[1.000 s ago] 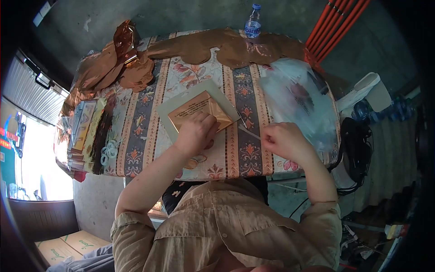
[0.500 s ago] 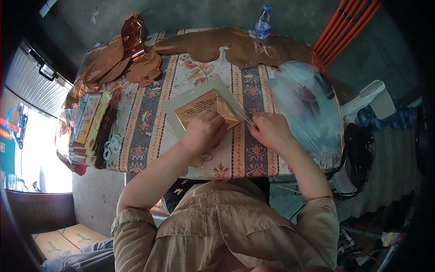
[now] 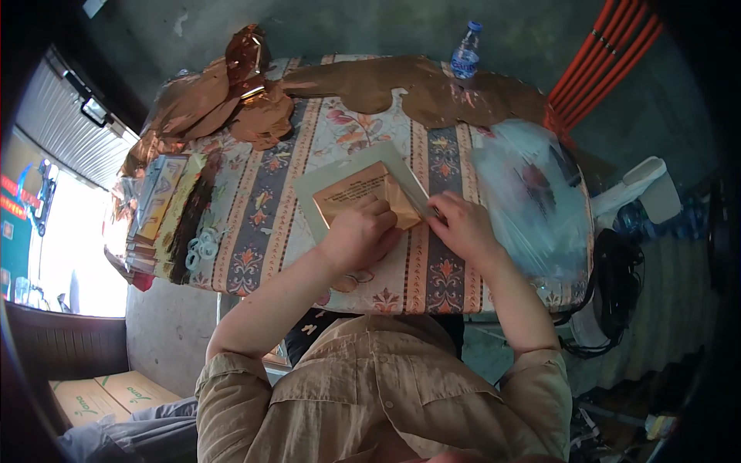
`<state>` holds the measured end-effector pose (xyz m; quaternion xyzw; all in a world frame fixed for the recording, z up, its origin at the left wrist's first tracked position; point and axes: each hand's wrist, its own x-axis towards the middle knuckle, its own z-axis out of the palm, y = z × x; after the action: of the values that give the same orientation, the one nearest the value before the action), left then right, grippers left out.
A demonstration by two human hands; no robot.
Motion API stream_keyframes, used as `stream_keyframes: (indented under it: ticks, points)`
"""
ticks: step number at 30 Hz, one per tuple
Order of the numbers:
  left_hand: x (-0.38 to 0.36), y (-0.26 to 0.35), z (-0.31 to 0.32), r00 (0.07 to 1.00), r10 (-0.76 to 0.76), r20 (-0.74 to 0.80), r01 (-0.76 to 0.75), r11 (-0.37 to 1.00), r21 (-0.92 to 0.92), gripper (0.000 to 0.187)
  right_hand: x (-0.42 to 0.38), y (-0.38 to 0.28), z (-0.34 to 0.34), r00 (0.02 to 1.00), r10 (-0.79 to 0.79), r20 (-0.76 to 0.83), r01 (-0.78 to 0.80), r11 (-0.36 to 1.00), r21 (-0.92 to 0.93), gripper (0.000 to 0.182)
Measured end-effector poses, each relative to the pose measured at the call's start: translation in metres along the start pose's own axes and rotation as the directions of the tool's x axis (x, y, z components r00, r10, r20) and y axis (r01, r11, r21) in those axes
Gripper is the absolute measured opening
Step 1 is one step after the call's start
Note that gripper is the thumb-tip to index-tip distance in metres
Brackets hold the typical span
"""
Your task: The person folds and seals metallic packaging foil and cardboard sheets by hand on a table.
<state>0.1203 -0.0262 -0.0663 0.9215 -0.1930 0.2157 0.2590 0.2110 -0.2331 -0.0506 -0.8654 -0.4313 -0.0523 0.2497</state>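
Observation:
A flat gold foil packet [image 3: 353, 193] with dark printed text lies at a tilt on a pale grey-green sheet [image 3: 309, 202], perhaps a plastic sleeve. My left hand [image 3: 360, 234] is closed, its curled fingers pressed on the packet's lower part. That hand hides the near corner of the packet. At the packet's right corner, my right hand [image 3: 463, 229] is closed in a pinch on the edge of thin clear plastic. The fingertips cover most of what they grip.
Copper-coloured foil pieces [image 3: 351, 83] line the table's far edge, near a water bottle [image 3: 465, 54]. Clear plastic bags [image 3: 529, 208] lie at right. Packs of printed packets [image 3: 166, 208] and white rings [image 3: 202, 248] lie at left on the patterned tablecloth [image 3: 363, 127].
My right hand has moved closer to the packet's corner, and the stretched clear plastic shows less. The left hand stays on the packet. The whole view has shifted slightly.

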Motion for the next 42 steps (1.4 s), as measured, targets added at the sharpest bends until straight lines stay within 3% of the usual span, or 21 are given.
stream_keyframes:
  ticks: [2,6,8,10,13,16,20,23,27,34,36,37,39,42]
  points:
    - [-0.002,0.0,-0.005,0.995,-0.029,0.097,0.032,0.999,-0.029,0.012,-0.001,0.001,0.001,0.998,-0.06,-0.024,0.06,0.998,0.003,0.013]
    - [-0.017,0.02,-0.047,0.992,-0.092,0.091,0.098,0.993,-0.065,0.021,-0.001,-0.001,-0.001,0.999,-0.026,0.035,0.026,1.0,-0.004,0.014]
    - [-0.033,0.019,-0.085,0.945,-0.325,-0.041,0.327,0.938,0.111,0.026,-0.002,-0.002,-0.002,0.999,-0.011,0.033,0.011,1.0,-0.008,0.015]
    - [-0.05,0.007,-0.116,0.813,-0.55,-0.19,0.573,0.814,0.093,0.022,-0.001,-0.002,-0.002,0.999,-0.01,0.043,0.01,1.0,-0.003,0.016]
    - [-0.066,0.002,-0.13,0.728,-0.655,-0.204,0.671,0.741,0.016,0.021,-0.003,0.0,-0.002,0.998,0.0,0.066,0.001,1.0,-0.01,0.017]
    - [-0.066,0.002,-0.103,0.95,-0.31,-0.04,0.311,0.95,0.031,0.022,-0.001,-0.002,-0.001,0.998,-0.013,0.063,0.014,1.0,-0.016,0.017]
    - [-0.043,-0.002,-0.06,0.991,-0.133,-0.001,0.133,0.991,-0.004,0.029,-0.002,-0.003,-0.001,0.999,-0.031,0.038,0.031,0.999,-0.018,0.015]
    - [-0.038,-0.012,-0.037,0.986,-0.146,0.082,0.145,0.989,0.016,0.035,-0.002,-0.001,0.002,0.999,-0.045,0.03,0.046,0.998,-0.03,0.014]
    - [-0.037,-0.013,-0.029,0.992,-0.106,0.068,0.099,0.99,0.101,0.038,-0.002,-0.001,0.003,0.998,-0.056,0.029,0.058,0.996,-0.07,0.01]
    - [-0.039,-0.009,-0.033,0.987,-0.14,0.076,0.138,0.99,0.027,0.038,-0.003,-0.009,-0.007,0.998,0.006,0.061,0.0,0.996,-0.094,0.01]
    - [-0.038,-0.013,-0.036,0.986,-0.145,0.081,0.141,0.988,0.056,0.038,-0.001,-0.02,-0.012,0.991,-0.134,0.01,0.134,0.991,0.008,0.012]
    - [-0.038,-0.013,-0.035,0.987,-0.136,0.082,0.133,0.99,0.037,0.038,-0.003,-0.026,-0.01,0.993,-0.12,0.016,0.121,0.993,-0.005,0.012]
    - [-0.038,-0.012,-0.036,0.984,-0.154,0.09,0.149,0.987,0.058,0.038,-0.006,-0.041,-0.002,0.941,-0.338,-0.011,0.337,0.937,0.087,0.014]
    - [-0.039,-0.012,-0.036,0.984,-0.154,0.091,0.149,0.987,0.052,0.038,-0.015,-0.058,0.015,0.913,-0.408,0.023,0.407,0.913,0.033,0.014]
